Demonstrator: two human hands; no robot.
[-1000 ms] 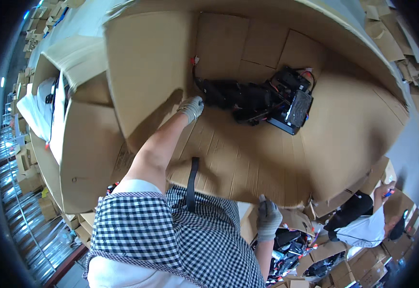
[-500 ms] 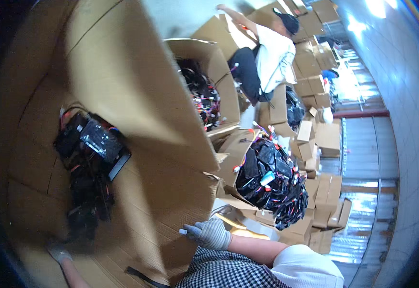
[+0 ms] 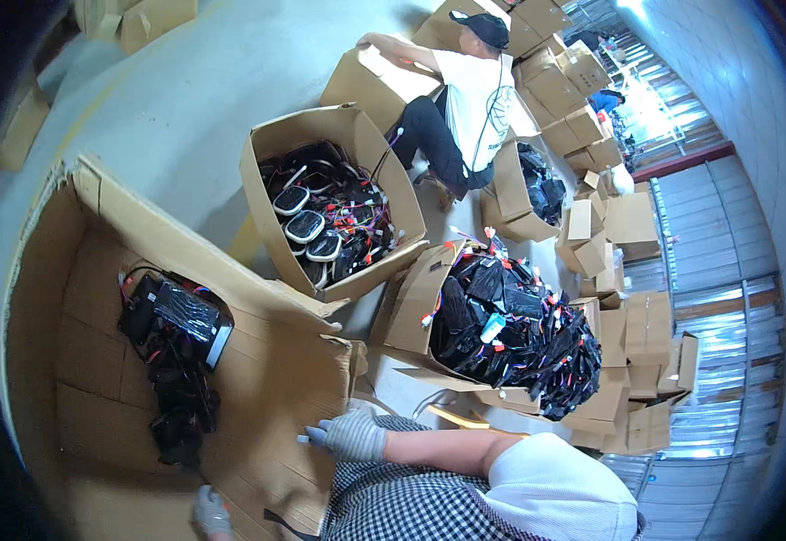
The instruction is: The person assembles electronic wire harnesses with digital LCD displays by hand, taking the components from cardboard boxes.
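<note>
My left hand (image 3: 213, 512), in a pale glove, is at the lower edge inside a large cardboard box (image 3: 267, 352). Its fingers are together, and a thin dark cable (image 3: 202, 474) runs to them from a heap of black wrapped packs (image 3: 181, 388). The packs have wires and lie on the box's inner side; a larger one with shiny film (image 3: 190, 311) is at the far end. My right hand (image 3: 357, 436), in a striped grey glove, is closed over the box's near right edge. By its fingertips is a small white piece I cannot make out.
Behind stands a box (image 3: 253, 171) of wired black parts and white-rimmed ones. An overfull box of black packs (image 3: 519, 334) is to the right. A person in a white shirt (image 3: 479, 99) sits among cartons. Stacked boxes (image 3: 645, 334) line the metal wall.
My view has shifted, so the large box appears lower and more of the floor shows. My left hand has moved right within the view. The right one stays at the box edge.
</note>
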